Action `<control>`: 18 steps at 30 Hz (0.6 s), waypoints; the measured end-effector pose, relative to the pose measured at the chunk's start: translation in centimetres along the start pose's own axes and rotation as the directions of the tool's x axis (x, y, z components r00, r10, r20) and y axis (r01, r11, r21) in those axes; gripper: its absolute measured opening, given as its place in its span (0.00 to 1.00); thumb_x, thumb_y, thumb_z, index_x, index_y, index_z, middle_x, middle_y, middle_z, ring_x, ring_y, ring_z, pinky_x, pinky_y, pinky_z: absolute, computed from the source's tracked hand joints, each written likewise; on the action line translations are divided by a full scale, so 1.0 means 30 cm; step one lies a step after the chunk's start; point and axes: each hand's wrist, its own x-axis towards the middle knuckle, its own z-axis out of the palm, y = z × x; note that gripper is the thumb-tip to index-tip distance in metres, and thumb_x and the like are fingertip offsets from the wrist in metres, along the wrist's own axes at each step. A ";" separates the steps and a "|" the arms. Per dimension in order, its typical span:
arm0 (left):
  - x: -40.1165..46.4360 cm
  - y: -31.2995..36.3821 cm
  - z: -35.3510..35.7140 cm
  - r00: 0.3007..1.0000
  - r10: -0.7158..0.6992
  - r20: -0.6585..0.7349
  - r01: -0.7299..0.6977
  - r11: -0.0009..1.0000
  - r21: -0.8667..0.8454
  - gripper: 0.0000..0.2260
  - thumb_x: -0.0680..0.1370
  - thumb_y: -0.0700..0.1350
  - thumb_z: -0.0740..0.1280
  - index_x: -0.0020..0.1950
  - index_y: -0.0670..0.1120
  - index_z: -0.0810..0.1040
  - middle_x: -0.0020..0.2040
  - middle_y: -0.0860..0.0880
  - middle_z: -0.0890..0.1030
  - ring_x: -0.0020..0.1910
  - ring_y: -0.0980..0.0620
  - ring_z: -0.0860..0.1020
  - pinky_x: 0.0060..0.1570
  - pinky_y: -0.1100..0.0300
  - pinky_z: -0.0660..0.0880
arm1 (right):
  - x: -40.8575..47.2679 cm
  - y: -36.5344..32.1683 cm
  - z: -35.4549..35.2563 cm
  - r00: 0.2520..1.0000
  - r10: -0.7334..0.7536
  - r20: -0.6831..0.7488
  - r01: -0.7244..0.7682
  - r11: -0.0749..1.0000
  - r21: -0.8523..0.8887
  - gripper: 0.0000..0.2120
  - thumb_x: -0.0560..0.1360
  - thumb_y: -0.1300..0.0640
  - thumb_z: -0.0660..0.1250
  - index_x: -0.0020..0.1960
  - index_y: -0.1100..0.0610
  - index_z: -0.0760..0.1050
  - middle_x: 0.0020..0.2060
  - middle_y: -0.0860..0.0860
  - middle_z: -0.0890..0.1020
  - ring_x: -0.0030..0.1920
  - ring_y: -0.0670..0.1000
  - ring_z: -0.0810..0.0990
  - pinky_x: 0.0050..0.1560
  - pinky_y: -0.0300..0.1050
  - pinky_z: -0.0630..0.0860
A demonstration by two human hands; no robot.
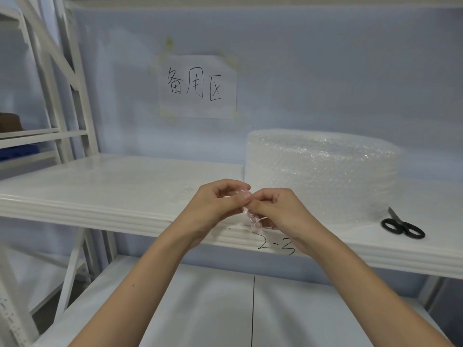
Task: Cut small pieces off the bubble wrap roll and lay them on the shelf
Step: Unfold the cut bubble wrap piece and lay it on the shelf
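A big bubble wrap roll (323,171) lies on the white shelf (100,186), right of centre. In front of the shelf's front edge, my left hand (215,209) and my right hand (278,211) meet and pinch one small clear bubble wrap piece (254,220) between their fingertips; it hangs down between them. Another small clear piece (186,190) lies on the shelf just left of my left hand. Black-handled scissors (402,226) lie on the shelf to the right of the roll, with no hand on them.
A paper sign (198,86) is taped to the wall behind the shelf. "2-3" (276,246) is written on the shelf's front edge. A lower shelf (200,309) sits below my arms. White rack uprights (75,96) stand at the left.
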 end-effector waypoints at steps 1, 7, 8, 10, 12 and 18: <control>0.001 -0.001 -0.001 1.000 -0.005 0.009 0.005 1.000 0.000 0.07 0.75 0.37 0.71 0.52 0.40 0.83 0.43 0.44 0.82 0.44 0.50 0.83 0.55 0.57 0.80 | 0.001 0.001 0.001 1.000 -0.001 0.002 0.001 1.000 0.010 0.05 0.74 0.60 0.71 0.44 0.62 0.81 0.32 0.55 0.80 0.29 0.47 0.77 0.34 0.40 0.77; 0.012 -0.004 -0.007 0.997 0.006 -0.076 -0.007 1.000 -0.013 0.04 0.76 0.38 0.70 0.48 0.41 0.84 0.38 0.50 0.84 0.39 0.55 0.81 0.47 0.63 0.80 | 0.001 0.016 -0.008 0.998 0.033 0.057 -0.033 0.999 0.014 0.09 0.73 0.60 0.73 0.51 0.64 0.81 0.36 0.53 0.84 0.39 0.52 0.81 0.39 0.43 0.78; 0.013 -0.004 -0.009 0.996 0.009 -0.089 -0.010 1.000 -0.009 0.04 0.76 0.39 0.70 0.48 0.41 0.85 0.38 0.49 0.84 0.39 0.55 0.81 0.46 0.64 0.80 | 0.001 0.017 -0.008 0.997 0.036 0.065 -0.036 0.999 0.001 0.10 0.73 0.60 0.73 0.51 0.64 0.82 0.36 0.52 0.84 0.39 0.52 0.81 0.40 0.44 0.78; 0.013 -0.006 -0.010 0.994 0.018 -0.106 -0.017 1.000 0.008 0.04 0.76 0.40 0.70 0.48 0.42 0.85 0.38 0.48 0.83 0.38 0.54 0.80 0.45 0.63 0.80 | 0.000 0.017 -0.006 0.996 0.035 0.084 -0.034 0.999 -0.019 0.09 0.73 0.61 0.73 0.50 0.64 0.82 0.35 0.51 0.84 0.37 0.49 0.80 0.41 0.43 0.78; 0.013 -0.010 -0.009 0.993 0.031 -0.118 -0.027 0.999 0.038 0.04 0.77 0.41 0.70 0.47 0.43 0.85 0.38 0.46 0.81 0.39 0.53 0.79 0.46 0.62 0.81 | -0.003 0.014 -0.003 0.995 0.037 0.094 -0.034 0.999 -0.034 0.08 0.73 0.60 0.73 0.49 0.64 0.83 0.35 0.50 0.83 0.36 0.48 0.79 0.40 0.42 0.79; 0.017 -0.011 -0.013 0.989 0.070 -0.131 -0.053 0.990 0.133 0.06 0.78 0.42 0.69 0.48 0.40 0.85 0.35 0.48 0.80 0.36 0.55 0.78 0.43 0.62 0.80 | -0.007 0.009 0.010 0.995 0.024 0.102 -0.017 0.997 -0.074 0.04 0.74 0.59 0.72 0.44 0.60 0.82 0.33 0.50 0.82 0.34 0.49 0.79 0.40 0.45 0.78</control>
